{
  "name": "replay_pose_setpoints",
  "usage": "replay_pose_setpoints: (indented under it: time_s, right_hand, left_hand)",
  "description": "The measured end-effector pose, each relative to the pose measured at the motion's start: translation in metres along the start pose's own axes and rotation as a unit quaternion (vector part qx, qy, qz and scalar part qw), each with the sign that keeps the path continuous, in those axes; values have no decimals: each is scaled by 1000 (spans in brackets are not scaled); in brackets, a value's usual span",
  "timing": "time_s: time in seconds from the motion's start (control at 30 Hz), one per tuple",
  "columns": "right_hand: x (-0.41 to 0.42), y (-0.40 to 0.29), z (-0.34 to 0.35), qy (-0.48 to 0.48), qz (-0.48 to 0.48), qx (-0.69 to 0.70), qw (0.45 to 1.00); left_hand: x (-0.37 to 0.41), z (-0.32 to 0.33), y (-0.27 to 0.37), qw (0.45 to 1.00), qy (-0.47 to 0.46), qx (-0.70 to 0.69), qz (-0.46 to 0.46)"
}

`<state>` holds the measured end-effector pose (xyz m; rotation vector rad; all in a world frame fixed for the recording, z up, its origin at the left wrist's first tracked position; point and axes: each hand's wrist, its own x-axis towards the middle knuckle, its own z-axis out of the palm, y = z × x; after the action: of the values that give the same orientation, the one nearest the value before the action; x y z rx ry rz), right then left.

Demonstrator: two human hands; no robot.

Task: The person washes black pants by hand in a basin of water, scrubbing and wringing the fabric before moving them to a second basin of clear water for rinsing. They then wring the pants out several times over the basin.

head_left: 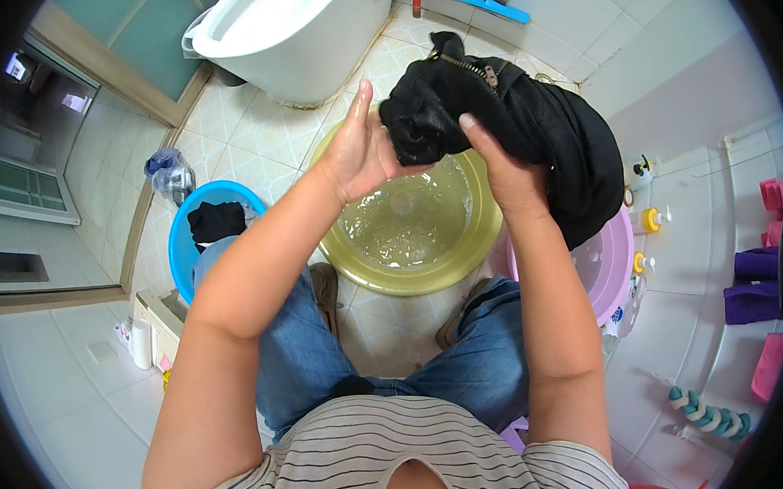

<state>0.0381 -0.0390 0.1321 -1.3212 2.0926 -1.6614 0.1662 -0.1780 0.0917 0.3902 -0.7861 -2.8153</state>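
A bunched black garment [537, 119] with a metal zipper [490, 76] is held up above an olive-green basin [406, 285] of cloudy water [403, 212]. My right hand [512, 168] grips its near side, the thumb laid over the cloth, and part of the garment hangs over my wrist. My left hand [363, 153] is spread palm up with the thumb apart. Its fingers reach beneath the garment's left end and are partly hidden there. The fabric looks wet.
Left of my knee stands a blue basin [182, 253] with dark cloth [217, 222]. A pink-purple basin [616, 269] sits on the right, near pump bottles [652, 220] along the wall. Ahead are a white toilet [302, 40] and a blue squeegee [477, 2].
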Motion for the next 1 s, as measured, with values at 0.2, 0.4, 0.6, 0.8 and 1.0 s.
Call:
replay_pose_setpoints:
  time_s: [0.2,0.4,0.6,0.8,1.0]
  right_hand:
    - [2,-5,11,87,4,-35,996]
    - [-7,-18,25,9,-7,95,995]
    - [-17,-39,23,-55,69,212,973]
    - [-23,-38,13,-112,82,224,965]
    - [-27,-29,7,-129,-83,-18,988]
  left_hand:
    - [4,28,-29,1000,11,-6,18]
    - [13,40,-5,984,55,-65,154]
    - [12,23,18,980,4,-70,184]
    - [8,20,26,986,-13,-31,163]
    - [3,22,33,998,6,-54,34]
